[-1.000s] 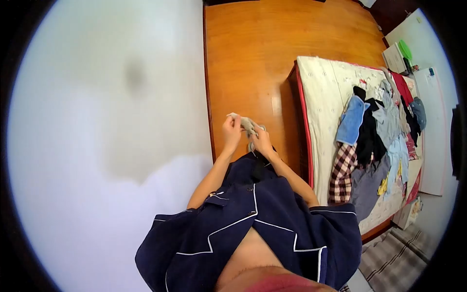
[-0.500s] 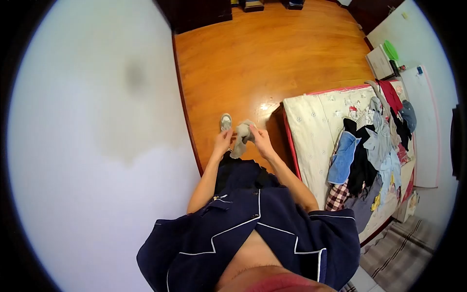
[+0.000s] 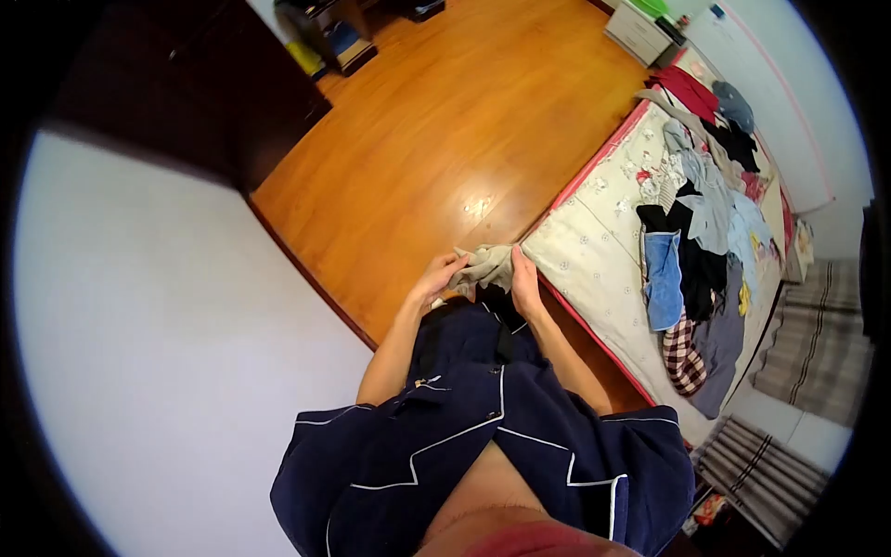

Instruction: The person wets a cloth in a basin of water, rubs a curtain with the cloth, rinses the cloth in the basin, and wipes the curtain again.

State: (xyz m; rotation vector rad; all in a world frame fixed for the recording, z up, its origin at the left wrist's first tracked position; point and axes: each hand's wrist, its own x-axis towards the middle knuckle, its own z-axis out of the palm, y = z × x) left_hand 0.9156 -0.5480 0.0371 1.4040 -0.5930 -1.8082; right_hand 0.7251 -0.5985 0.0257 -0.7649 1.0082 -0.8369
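Note:
A small, crumpled beige-grey cloth garment (image 3: 487,265) is stretched between my two hands in front of my waist; its exact kind cannot be made out. My left hand (image 3: 440,278) pinches its left side, with thumb and fingers closed on the fabric. On the other side my right hand (image 3: 525,281) grips the right edge, thumb uppermost. The cloth hangs in loose folds just above my dark trousers, near the corner of the bed.
To my right is a bed with a pale patterned mattress (image 3: 585,243), piled with clothes including a blue garment (image 3: 663,278) and a red one (image 3: 685,93). A white wall (image 3: 186,353) runs along my left. A dark cabinet (image 3: 167,93) and a white bedside cabinet (image 3: 639,35) stand farther off.
My view has turned, bringing the bed corner closer to my hands. My left hand, beside the cloth before, now grips it, and the cloth is spread sideways between both hands.

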